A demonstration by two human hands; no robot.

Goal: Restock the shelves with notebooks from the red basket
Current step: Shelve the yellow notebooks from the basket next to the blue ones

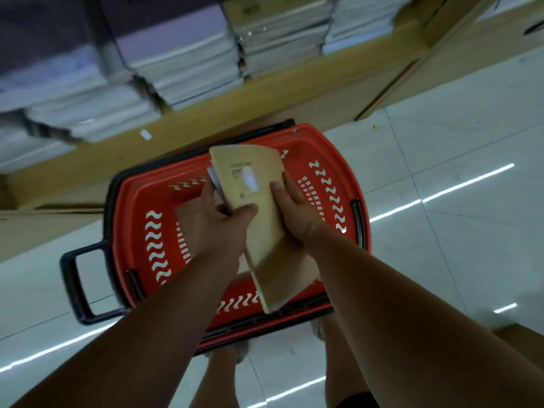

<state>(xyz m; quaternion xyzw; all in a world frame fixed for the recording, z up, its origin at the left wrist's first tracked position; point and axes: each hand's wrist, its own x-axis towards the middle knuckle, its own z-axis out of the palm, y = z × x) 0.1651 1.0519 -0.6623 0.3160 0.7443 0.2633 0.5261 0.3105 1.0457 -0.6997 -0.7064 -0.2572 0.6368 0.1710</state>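
Observation:
A tan notebook [251, 184] is held above the red basket [338, 160], which stands on the floor in front of the shelf. My left hand [219, 228] grips the notebook's left edge, thumb on the cover. On its right edge sits my right hand [294, 210], thumb pressed on the cover. More tan notebooks [282, 275] show beneath, under my hands; whether they are held or lie in the basket I cannot tell. The wooden shelf [265, 92] carries stacks of wrapped notebooks [188, 69].
The basket has a black pull handle [75, 278] sticking out to the left. Glossy white floor tiles [456, 172] stretch to the right. My feet [321, 328] stand just behind the basket. A wooden unit [477, 48] is at the far right.

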